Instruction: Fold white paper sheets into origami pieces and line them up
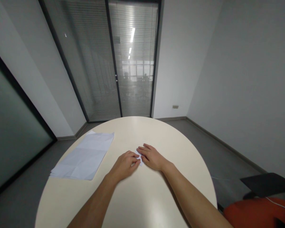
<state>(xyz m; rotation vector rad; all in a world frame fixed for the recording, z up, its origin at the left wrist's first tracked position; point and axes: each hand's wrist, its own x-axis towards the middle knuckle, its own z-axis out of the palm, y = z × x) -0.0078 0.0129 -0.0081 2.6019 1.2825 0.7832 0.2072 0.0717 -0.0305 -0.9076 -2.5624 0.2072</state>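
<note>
Here's your slip of paper, small and pale, out near the middle of the table, with both your hands right on it. Your left hand comes in from eight o'clock, fingers curled, thumb and forefinger a little apart at the slip's near side; whether they actually pinch it, you can't tell from here. Your right hand lies at three o'clock, palm down, fingers stretched out loosely, their tips over the slip's far end, pressing rather than gripping. Most of the slip hides under those fingers, so its full outline can't be made out.

Now, the feel of it: surely next to no weight, thin and bendy, quick to take a crease and easy to tear. On that smooth top it probably skates about, so pin it flat with the right fingertips and take the edge at seven o'clock between left thumb and forefinger, lightly.

Over at nine o'clock, well apart from your hands, lie the larger sheets, creased across, corners slightly fanned. And out at four, past the rim, there's a red chair.
</note>
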